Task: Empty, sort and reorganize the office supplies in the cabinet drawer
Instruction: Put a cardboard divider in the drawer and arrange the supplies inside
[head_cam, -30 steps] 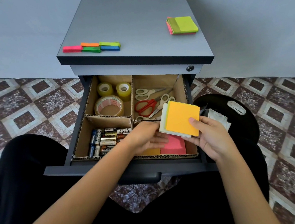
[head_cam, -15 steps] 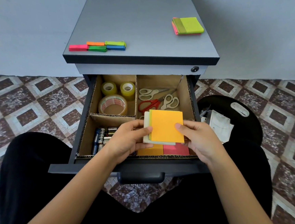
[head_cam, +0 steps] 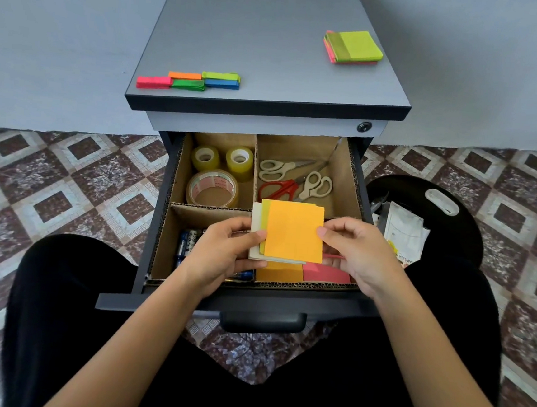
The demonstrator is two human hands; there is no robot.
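Note:
Both hands hold a stack of sticky-note pads (head_cam: pixel 294 231), orange on top, over the front right compartment of the open drawer (head_cam: pixel 252 302). My left hand (head_cam: pixel 224 251) grips its left edge with the thumb on top. My right hand (head_cam: pixel 357 253) pinches its right edge. Under the stack lie an orange pad (head_cam: pixel 277 274) and a pink pad (head_cam: pixel 326 273). Batteries (head_cam: pixel 185 244) sit in the front left compartment, partly hidden by my left hand. Tape rolls (head_cam: pixel 213 188) fill the back left, scissors (head_cam: pixel 295 183) the back right.
On the cabinet top (head_cam: pixel 275 41) lie coloured narrow sticky strips (head_cam: pixel 190 81) at front left and a green-topped pad stack (head_cam: pixel 352 46) at right. A black stool (head_cam: pixel 428 214) with paper packets (head_cam: pixel 401 231) stands right of the drawer. My dark-clothed legs frame the drawer front.
The pad stack came down and left from my right hand alone to sit between both hands; my left hand rose out of the compartment and took its left edge.

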